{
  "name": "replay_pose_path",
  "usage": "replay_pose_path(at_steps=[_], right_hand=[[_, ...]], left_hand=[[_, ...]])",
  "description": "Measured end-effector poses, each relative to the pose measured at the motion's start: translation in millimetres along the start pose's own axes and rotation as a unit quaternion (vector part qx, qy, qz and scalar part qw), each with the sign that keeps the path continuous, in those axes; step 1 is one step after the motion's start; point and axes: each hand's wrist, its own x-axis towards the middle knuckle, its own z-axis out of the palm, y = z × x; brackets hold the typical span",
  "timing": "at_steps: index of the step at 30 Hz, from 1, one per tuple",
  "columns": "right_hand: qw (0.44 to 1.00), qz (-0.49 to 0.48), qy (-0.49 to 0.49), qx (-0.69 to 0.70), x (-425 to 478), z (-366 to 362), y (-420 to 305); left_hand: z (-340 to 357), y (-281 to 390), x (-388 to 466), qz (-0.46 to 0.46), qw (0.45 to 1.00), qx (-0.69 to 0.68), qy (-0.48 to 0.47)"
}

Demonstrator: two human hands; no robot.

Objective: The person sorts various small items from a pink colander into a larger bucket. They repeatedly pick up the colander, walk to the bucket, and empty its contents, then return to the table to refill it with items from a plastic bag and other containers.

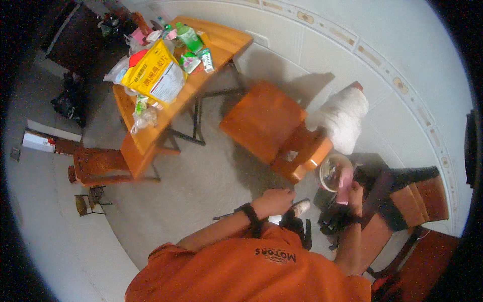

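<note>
My right hand [355, 198] grips a flat pink object [345, 185], whose exact kind I cannot tell. Directly beside it is a round, pale-rimmed container [335, 173] with mixed small things visible inside. To the left, my left hand [277, 201] is in front of my body with its fingers curled; whether anything lies in them is unclear. Dark bands circle both wrists. Behind the left forearm a thin dark rod [222, 216] sticks out near the floor. A light-coloured shoe [301, 207] shows just right of the left hand.
Ahead stands a wooden chair [264, 117], with white cloth [341, 115] beside its backrest. At the upper left, a wooden table [226, 36] holds a yellow food bag [154, 73], a green bottle [189, 37] and cartons. Another wooden chair [102, 164] is left; dark bags and brown boxes [409, 204] are right.
</note>
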Motion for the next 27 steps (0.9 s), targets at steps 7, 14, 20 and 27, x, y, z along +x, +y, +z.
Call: replay_pose_path(at_steps=[7, 14, 20, 27], right_hand=[[0.956, -0.098, 0.002, -0.278, -34, 29, -29], [0.953, -0.107, -0.057, -0.278, -38, 13, 37], [0.943, -0.127, -0.069, -0.3, -44, 25, 42], [0.94, -0.09, -0.16, -0.288, -45, 33, 52]], left_hand=[[1, -4, -20, 0.064, 0.997, -0.004, 0.043], [-3, 3, -38, 0.015, 0.999, -0.016, 0.034], [13, 13, -59, -0.002, 0.996, -0.012, 0.093], [47, 33, -58, -0.041, 0.994, -0.019, 0.097]])
